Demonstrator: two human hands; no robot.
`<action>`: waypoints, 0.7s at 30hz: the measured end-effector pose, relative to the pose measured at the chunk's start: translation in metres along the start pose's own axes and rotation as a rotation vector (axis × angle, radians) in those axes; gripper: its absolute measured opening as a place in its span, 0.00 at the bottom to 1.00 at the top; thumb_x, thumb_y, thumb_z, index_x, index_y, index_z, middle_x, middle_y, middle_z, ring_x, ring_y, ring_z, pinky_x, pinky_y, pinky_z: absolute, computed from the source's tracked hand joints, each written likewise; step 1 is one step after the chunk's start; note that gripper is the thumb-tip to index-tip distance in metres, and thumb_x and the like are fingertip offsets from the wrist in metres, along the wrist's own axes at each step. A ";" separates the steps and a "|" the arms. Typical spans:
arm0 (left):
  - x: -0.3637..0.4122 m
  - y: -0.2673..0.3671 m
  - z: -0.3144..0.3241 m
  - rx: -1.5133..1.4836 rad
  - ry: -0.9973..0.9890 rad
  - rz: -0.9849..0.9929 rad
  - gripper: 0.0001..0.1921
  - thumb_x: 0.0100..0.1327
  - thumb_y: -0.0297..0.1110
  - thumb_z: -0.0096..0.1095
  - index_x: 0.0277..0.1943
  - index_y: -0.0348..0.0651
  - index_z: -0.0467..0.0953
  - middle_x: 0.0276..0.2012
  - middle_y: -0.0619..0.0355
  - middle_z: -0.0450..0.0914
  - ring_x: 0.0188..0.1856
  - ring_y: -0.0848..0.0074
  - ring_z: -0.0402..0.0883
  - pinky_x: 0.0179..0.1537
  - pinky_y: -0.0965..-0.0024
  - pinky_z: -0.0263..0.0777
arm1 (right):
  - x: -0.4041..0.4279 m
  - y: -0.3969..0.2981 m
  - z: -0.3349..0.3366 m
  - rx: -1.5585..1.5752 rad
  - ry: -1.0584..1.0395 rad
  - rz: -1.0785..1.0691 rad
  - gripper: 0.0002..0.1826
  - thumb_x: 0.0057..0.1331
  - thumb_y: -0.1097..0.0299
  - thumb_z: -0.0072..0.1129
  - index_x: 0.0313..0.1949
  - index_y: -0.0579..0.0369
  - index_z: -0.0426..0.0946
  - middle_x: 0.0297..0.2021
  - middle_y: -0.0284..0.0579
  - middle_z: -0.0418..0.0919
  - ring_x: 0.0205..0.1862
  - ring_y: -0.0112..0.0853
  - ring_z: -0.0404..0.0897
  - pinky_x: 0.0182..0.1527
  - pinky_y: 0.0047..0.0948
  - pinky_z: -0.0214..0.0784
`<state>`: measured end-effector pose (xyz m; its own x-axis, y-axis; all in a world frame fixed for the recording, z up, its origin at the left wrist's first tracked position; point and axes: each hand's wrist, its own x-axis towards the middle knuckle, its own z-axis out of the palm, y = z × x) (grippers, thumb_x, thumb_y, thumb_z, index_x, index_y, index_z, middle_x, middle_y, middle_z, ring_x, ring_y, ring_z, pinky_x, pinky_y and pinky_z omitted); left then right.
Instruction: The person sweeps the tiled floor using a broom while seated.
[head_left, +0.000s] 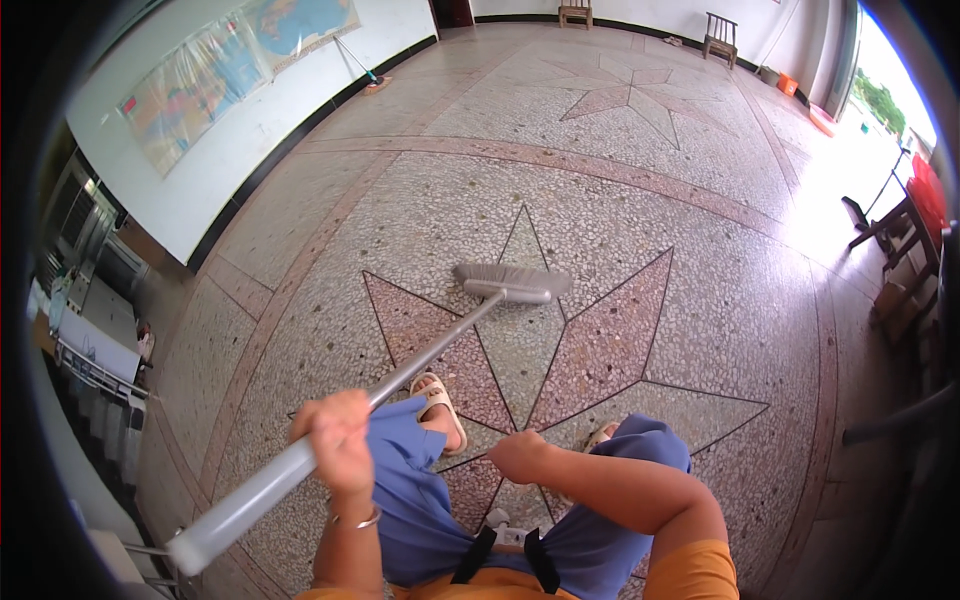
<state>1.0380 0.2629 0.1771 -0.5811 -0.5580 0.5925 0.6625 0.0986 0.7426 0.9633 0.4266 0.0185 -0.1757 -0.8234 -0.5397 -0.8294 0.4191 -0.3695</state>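
Observation:
My left hand (334, 431) is wrapped around the upper part of a grey broom handle (424, 360), and a metal bangle sits on that wrist. The handle slants from the lower left up to the broom head (510, 283), whose grey bristles rest on the speckled terrazzo floor (600, 195). Under the broom lies a star pattern (521, 330) set into that floor. My right hand (517, 456) is curled into a fist in front of my body, apart from the handle. Nothing shows in it, though its fingers are partly hidden from this angle.
Maps (225, 75) hang on the left wall, with a mop (373, 81) leaning nearby. Wooden chairs (720, 41) stand at the far wall. To the right are an orange bin (787, 84), a pink basin (823, 120) by the bright doorway, and wooden furniture (911, 225) bearing a red bag (926, 196).

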 end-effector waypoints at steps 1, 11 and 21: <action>-0.004 -0.016 0.004 0.030 -0.009 -0.015 0.10 0.57 0.24 0.43 0.22 0.42 0.55 0.14 0.61 0.59 0.18 0.79 0.56 0.24 0.70 0.57 | 0.000 0.002 0.001 0.018 0.005 0.032 0.11 0.60 0.69 0.54 0.40 0.56 0.81 0.44 0.47 0.81 0.47 0.40 0.81 0.42 0.40 0.73; -0.027 -0.025 -0.007 0.017 0.016 0.000 0.14 0.62 0.29 0.44 0.21 0.47 0.53 0.15 0.63 0.57 0.20 0.79 0.54 0.28 0.69 0.55 | 0.002 0.020 -0.007 0.055 0.088 0.051 0.12 0.61 0.63 0.55 0.41 0.56 0.76 0.39 0.50 0.81 0.43 0.45 0.81 0.42 0.43 0.73; -0.016 0.082 -0.038 -0.146 -0.184 -0.003 0.13 0.64 0.32 0.43 0.22 0.48 0.57 0.10 0.65 0.56 0.13 0.83 0.51 0.23 0.70 0.52 | -0.006 -0.006 -0.001 -0.002 0.059 -0.061 0.11 0.60 0.68 0.53 0.40 0.58 0.76 0.38 0.53 0.80 0.42 0.45 0.81 0.40 0.42 0.74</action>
<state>1.1194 0.2487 0.2163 -0.6508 -0.3969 0.6472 0.7142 -0.0308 0.6993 0.9689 0.4285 0.0245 -0.1552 -0.8685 -0.4707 -0.8405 0.3665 -0.3990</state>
